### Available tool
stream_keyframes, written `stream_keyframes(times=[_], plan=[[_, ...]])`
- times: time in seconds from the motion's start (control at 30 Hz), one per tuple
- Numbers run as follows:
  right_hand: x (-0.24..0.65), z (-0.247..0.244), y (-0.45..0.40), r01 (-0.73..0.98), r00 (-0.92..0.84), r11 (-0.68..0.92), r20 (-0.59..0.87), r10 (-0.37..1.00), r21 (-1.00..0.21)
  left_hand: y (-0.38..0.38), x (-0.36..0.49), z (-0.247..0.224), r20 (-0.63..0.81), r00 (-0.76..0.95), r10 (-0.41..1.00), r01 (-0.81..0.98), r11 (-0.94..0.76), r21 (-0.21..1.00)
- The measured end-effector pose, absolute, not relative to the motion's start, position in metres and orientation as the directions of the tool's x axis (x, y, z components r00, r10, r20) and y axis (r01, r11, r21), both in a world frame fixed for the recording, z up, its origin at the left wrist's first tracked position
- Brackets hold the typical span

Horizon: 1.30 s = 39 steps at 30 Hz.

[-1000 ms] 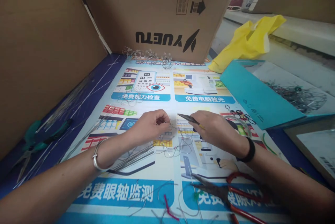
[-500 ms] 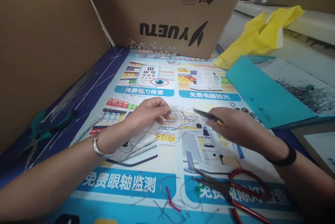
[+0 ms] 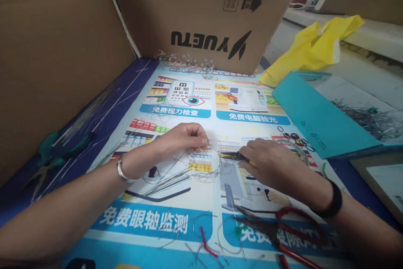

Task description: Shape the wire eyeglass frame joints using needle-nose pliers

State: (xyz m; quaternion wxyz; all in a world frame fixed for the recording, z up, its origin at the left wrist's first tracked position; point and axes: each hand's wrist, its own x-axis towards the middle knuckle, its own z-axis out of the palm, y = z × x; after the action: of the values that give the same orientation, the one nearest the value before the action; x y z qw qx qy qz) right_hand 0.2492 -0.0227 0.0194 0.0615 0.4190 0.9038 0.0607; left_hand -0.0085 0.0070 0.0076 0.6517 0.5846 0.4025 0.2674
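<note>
My left hand pinches a piece of thin bent wire between thumb and fingertips, over the printed sheet. Loose wire curls hang below the fingertips. My right hand is closed round a small pair of pliers, dark at the jaws with a bit of yellow near the grip. The pliers' tip points left and lies close to the wire; whether it bites the wire I cannot tell. Straight wires lie under my left wrist.
Red-handled scissors and wire scraps lie in front. Green-handled pliers rest at left. A blue open box holds a wire heap at right, near black rings and a yellow bag. Cardboard stands behind.
My right hand has brought the pliers left and down, turning them flatter, close to the wire. The wire's loops have shifted lower. My left hand keeps its pinch and has moved slightly.
</note>
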Motion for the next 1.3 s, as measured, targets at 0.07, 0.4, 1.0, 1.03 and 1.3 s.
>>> stream_keyframes(times=[0.07,0.4,1.0,1.03,1.3], plan=[[0.26,0.022,-0.019,0.751,-0.631,0.634,-0.08,0.771,0.182,0.007,-0.011,0.01,-0.189,0.545,0.816,0.14,0.134,0.981],[0.231,0.039,-0.001,0.794,-0.571,0.606,-0.284,0.77,0.049,0.002,-0.028,0.026,-0.25,0.651,0.717,0.215,0.142,0.966],[0.193,0.043,0.026,0.762,-0.62,0.634,-0.436,0.652,-0.135,0.003,-0.03,0.014,-0.366,0.542,0.756,0.356,0.188,0.915],[0.194,0.043,0.023,0.771,-0.612,0.624,-0.418,0.671,-0.128,0.003,-0.03,0.013,-0.361,0.544,0.757,0.358,0.18,0.916],[0.203,0.024,-0.01,0.902,-0.431,0.416,-0.186,0.883,-0.118,-0.002,-0.024,0.015,-0.311,0.631,0.71,0.245,0.198,0.949]])
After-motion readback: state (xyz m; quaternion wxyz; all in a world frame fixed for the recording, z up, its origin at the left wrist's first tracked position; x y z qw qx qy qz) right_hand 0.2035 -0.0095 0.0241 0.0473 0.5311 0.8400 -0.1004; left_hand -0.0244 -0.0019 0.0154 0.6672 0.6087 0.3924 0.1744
